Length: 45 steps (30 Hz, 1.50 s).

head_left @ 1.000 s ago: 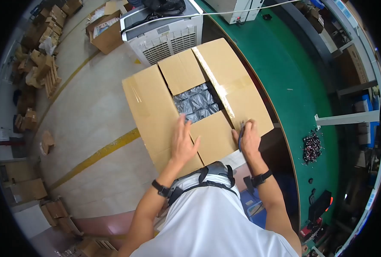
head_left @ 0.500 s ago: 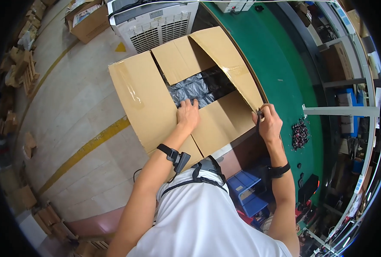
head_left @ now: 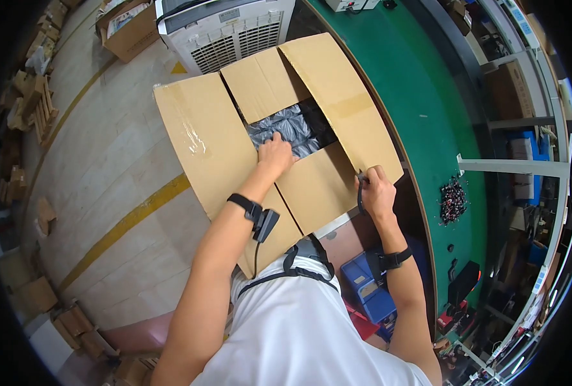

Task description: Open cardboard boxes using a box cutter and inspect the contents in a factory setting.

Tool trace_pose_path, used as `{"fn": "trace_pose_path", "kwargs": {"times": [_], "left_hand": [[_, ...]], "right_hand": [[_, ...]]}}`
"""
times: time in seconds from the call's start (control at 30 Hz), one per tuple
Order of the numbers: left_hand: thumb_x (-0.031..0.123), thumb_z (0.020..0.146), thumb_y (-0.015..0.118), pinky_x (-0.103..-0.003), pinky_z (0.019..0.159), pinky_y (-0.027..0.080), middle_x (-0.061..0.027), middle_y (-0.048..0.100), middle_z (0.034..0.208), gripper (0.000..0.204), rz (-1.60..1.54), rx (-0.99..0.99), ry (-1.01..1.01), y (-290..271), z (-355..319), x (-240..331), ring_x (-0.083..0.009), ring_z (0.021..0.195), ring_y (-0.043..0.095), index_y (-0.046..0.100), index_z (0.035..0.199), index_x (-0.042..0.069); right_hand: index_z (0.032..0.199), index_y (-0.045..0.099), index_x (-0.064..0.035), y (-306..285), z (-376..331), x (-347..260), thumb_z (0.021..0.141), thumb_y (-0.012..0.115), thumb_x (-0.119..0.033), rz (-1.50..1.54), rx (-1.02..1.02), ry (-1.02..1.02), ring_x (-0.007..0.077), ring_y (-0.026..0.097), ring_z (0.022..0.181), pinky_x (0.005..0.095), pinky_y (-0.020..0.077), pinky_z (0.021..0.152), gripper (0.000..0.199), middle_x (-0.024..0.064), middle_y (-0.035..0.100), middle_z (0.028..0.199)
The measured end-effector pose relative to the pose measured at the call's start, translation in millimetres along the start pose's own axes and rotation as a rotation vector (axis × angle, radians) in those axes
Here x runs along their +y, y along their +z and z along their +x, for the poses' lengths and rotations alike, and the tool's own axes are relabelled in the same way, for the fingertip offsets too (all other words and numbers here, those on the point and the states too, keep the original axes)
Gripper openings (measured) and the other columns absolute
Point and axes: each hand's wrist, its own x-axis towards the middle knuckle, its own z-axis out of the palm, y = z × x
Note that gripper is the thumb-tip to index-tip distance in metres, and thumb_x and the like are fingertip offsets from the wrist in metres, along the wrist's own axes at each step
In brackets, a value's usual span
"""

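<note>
A large brown carton [head_left: 189, 138] stands in front of me, its flaps folded partly inward. Between them shows silver-grey plastic wrapping [head_left: 292, 130], beside black material. My left hand [head_left: 275, 156] is at the inner corner of the near flap [head_left: 321, 196], fingers bent over its edge at the wrapping; their undersides are hidden. At the near end of the right flap [head_left: 347, 87], my right hand [head_left: 377, 192] is closed around a thin, curved black thing [head_left: 362, 195], whose kind I cannot make out. Its tip meets the flap's edge.
A white machine with grilles [head_left: 234, 42] stands behind the carton. Along the right runs a green surface [head_left: 402, 96] with a heap of small dark pieces [head_left: 452, 201]. Blue bins [head_left: 368, 289] sit below my right arm. An open box [head_left: 128, 32] stands at the far left.
My right hand has moved left and slightly nearer to me. The right flap lies lower and farther over the opening. My left hand has shifted slightly left and away from me.
</note>
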Motion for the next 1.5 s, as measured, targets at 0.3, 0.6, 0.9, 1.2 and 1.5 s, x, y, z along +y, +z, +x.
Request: {"fn": "trace_pose_path", "kwargs": {"times": [0.3,0.6,0.9,1.2,1.5], "left_hand": [[0.025,0.079,0.062,-0.040,0.072,0.048,-0.0169,0.055,0.103,0.023,-0.179,0.263,0.260,16,-14,-10,-0.0331,0.088,0.056,0.058,0.083,0.002],[0.014,0.086,0.049,-0.029,0.063,0.050,-0.0050,0.060,0.085,0.015,-1.831,0.059,-0.023,-5,-8,-27,-0.0129,0.074,0.058,0.042,0.073,0.010],[0.006,0.090,0.044,-0.025,0.055,0.045,-0.0006,0.060,0.088,0.020,-1.900,-0.025,-0.088,-2,-22,-21,-0.0111,0.070,0.056,0.052,0.106,0.014],[0.005,0.082,0.048,-0.032,0.079,0.048,-0.0090,0.060,0.107,0.025,-2.073,-0.440,0.127,-9,-21,-38,-0.0201,0.096,0.058,0.054,0.106,0.010],[-0.006,0.056,0.045,-0.035,0.086,0.044,-0.0125,0.053,0.105,0.059,-1.602,-0.130,-0.018,11,-6,-36,-0.0255,0.100,0.052,0.045,0.114,0.004]], "right_hand": [[0.070,0.047,-0.0056,18,-11,4,0.067,0.065,-0.011,0.108,0.005,0.075,0.0328,0.056,0.061,0.0417,0.0455,0.052,0.019,0.0096,0.052,0.078],[0.070,0.047,-0.0047,19,-14,5,0.067,0.064,-0.008,0.130,0.033,0.094,0.0342,0.055,0.062,0.0427,0.0447,0.053,0.017,0.0109,0.051,0.078],[0.070,0.047,-0.0049,19,-14,0,0.065,0.063,-0.005,0.136,-0.006,0.099,0.0343,0.056,0.065,0.0430,0.0448,0.054,0.016,0.0108,0.050,0.077],[0.071,0.047,-0.0053,26,-18,-2,0.065,0.063,-0.005,0.095,0.004,0.092,0.0343,0.056,0.066,0.0435,0.0454,0.055,0.016,0.0105,0.051,0.078],[0.069,0.048,-0.0066,16,-10,1,0.063,0.065,-0.005,0.065,-0.003,-0.017,0.0327,0.056,0.064,0.0423,0.0454,0.053,0.018,0.0100,0.051,0.075]]}}
